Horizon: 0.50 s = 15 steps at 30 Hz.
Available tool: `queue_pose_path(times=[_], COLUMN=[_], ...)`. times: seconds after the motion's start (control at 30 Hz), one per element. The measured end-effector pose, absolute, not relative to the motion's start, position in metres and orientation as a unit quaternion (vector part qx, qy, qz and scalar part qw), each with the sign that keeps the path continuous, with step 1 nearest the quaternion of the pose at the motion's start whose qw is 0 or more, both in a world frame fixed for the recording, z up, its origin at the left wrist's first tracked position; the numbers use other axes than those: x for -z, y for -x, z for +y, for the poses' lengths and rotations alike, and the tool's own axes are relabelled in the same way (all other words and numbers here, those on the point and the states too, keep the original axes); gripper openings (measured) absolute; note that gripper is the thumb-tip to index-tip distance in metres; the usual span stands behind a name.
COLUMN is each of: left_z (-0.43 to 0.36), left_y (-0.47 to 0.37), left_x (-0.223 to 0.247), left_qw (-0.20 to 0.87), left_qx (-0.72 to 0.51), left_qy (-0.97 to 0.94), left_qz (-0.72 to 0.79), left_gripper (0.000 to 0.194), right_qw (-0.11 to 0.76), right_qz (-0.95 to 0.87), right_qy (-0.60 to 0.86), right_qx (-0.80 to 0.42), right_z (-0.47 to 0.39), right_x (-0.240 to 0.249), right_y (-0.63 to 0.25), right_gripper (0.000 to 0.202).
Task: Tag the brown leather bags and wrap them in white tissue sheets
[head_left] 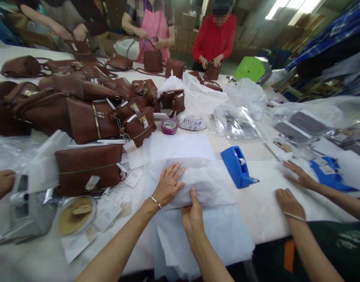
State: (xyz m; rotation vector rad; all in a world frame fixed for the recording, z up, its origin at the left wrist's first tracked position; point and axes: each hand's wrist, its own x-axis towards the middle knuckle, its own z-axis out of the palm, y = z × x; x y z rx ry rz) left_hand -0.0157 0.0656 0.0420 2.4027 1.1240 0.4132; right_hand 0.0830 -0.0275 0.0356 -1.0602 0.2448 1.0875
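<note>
A bundle wrapped in white tissue paper (209,184) lies in front of me; a darker shape shows faintly through it. My left hand (169,185) rests flat on its left part with the fingers spread. At the near edge, my right hand (194,215) grips the bundle, thumb on top and fingers hidden underneath. Beneath it is a stack of tissue sheets (197,231). A brown handbag (90,166) with a zip and a tag lies left of the stack. To the right stands a blue tape dispenser (237,166).
Brown bags (88,90) crowd the left. Nearby are a purple tape roll (169,126), paper tags (107,211), a round tub (76,215) and a grey tape dispenser (29,211). A neighbour's hands (291,203) rest at right; other people stand across the table.
</note>
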Motion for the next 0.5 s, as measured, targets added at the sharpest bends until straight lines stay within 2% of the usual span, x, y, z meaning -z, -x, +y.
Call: queue_pose_path(times=[0.27, 0.5], left_z=[0.068, 0.072], left_y=[0.014, 0.024], left_x=[-0.031, -0.005], left_qw=[0.265, 0.397], left_qx=[-0.213, -0.363], left_qy=[-0.847, -0.698], left_qz=[0.408, 0.472], left_gripper=[0.059, 0.062], right_qw=[0.717, 0.710], right_qz=[0.106, 0.146], right_qy=[0.488, 0.480], right_qx=[-0.487, -0.494], right_z=[-0.023, -0.026], right_x=[-0.034, -0.030], right_y=[-0.085, -0.094], right_gripper=[0.064, 0.060])
